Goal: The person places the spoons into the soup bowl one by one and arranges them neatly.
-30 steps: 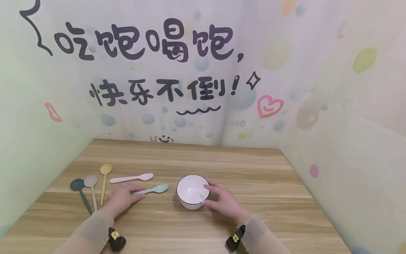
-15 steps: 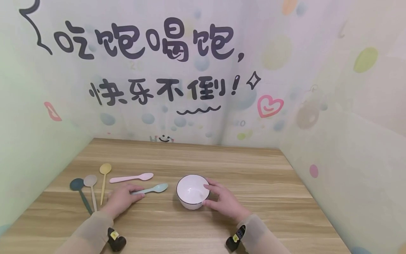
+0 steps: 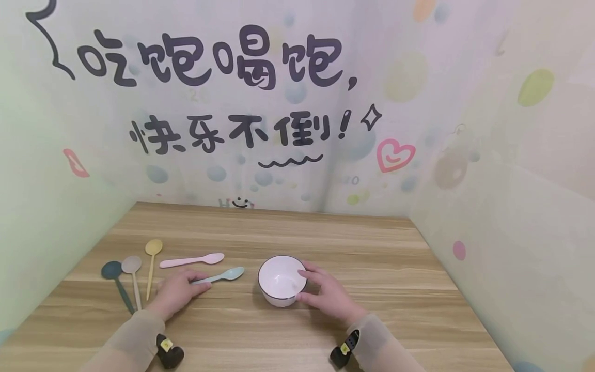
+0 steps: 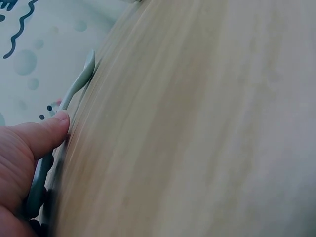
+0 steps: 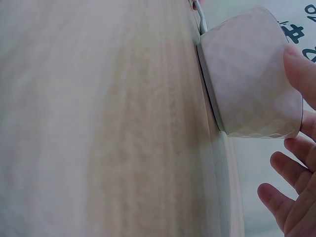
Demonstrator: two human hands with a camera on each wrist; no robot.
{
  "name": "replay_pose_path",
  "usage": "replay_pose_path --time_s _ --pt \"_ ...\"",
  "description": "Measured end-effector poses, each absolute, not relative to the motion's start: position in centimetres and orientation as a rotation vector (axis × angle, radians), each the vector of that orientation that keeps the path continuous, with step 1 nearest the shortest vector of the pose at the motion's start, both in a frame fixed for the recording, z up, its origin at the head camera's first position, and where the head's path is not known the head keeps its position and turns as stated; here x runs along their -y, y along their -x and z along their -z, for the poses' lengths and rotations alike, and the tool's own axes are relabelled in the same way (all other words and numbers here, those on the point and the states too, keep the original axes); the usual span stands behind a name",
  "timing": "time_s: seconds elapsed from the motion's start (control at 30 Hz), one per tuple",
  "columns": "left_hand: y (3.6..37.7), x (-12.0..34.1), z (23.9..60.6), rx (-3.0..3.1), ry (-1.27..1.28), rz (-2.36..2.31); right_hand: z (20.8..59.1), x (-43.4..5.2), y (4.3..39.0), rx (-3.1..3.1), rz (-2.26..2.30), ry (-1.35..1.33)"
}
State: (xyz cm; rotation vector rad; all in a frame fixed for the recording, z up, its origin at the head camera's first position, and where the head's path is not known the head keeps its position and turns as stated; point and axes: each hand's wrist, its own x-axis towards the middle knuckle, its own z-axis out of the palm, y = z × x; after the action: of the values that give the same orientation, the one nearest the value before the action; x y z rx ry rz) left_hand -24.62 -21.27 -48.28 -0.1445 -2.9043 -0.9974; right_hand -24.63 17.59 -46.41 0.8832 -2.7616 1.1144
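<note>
A light blue spoon [image 3: 224, 276] lies on the wooden table [image 3: 381, 294]. My left hand [image 3: 178, 290] covers its handle end. In the left wrist view the thumb [image 4: 49, 132] presses against the spoon's handle [image 4: 78, 85], pinching it at the table surface. A small white bowl [image 3: 281, 279] with a dark rim stands upright to the right of the spoon. My right hand [image 3: 326, 295] rests at its right side, forefinger at the rim and thumb low on the wall. In the right wrist view the thumb [image 5: 302, 69] touches the faceted bowl [image 5: 249, 74], while the other fingers [image 5: 281, 192] are spread and relaxed.
Left of my left hand lie a pink spoon [image 3: 191, 261], a yellow spoon [image 3: 151, 263], a beige spoon [image 3: 132, 274] and a dark teal spoon [image 3: 117, 281]. Printed cloth walls [image 3: 511, 206] close the table on the left, back and right. Bare wood extends right of the bowl.
</note>
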Motion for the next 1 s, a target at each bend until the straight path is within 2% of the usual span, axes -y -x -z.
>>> replay_pose_path --time_s 0.37,0.67,1.0 --pt "24.9 21.4 47.9 2.900 0.120 1.166 46.4 -17.6 24.6 2.761 -1.130 -0.879" --pt "25.0 20.9 46.7 2.883 0.246 0.928 46.4 -17.5 24.5 2.756 -1.138 -0.877" --pt "25.0 19.8 45.0 2.820 0.352 0.907 46.3 -17.5 24.5 2.759 -1.138 -0.877"
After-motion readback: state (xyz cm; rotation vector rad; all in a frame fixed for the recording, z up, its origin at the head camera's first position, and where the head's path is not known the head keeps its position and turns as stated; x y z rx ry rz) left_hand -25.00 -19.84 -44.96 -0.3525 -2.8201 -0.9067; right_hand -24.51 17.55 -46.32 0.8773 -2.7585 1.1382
